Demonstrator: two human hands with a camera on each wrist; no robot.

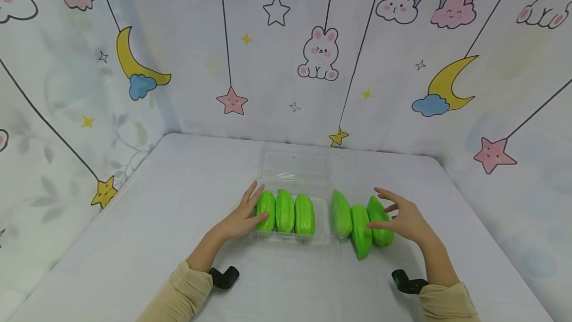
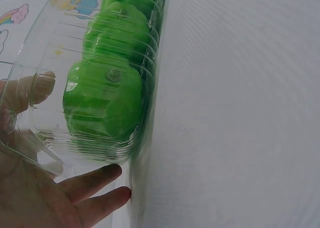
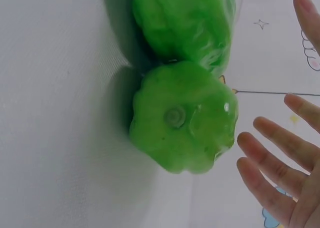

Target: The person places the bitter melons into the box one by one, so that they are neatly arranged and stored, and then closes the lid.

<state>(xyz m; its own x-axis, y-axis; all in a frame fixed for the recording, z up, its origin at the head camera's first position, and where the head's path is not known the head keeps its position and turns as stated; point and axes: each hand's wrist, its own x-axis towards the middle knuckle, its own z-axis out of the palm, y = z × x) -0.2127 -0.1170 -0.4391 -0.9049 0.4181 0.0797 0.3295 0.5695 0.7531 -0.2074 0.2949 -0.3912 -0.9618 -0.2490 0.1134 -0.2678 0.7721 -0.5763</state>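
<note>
My left hand (image 1: 241, 217) is at the left end of a clear plastic box (image 1: 322, 217), its thumb reaching over the rim near the leftmost green gourd (image 1: 266, 210) and its other fingers spread along the outside. Inside the box, three ridged, glossy toy-like gourds stand side by side; the left wrist view shows their ends through the wall. To the right, three more lie on the table: a left one (image 1: 341, 212), a middle one (image 1: 361, 232) and a right one (image 1: 383, 235). My right hand (image 1: 404, 217) hovers by the right one, fingers spread, apart from it in the right wrist view.
The box's clear lid (image 1: 292, 165) lies folded back behind it. A white cloth covers the table (image 1: 286, 282). Behind and at both sides hangs a printed curtain (image 1: 192, 53). Dark camera mounts (image 1: 225, 278) sit at both wrists.
</note>
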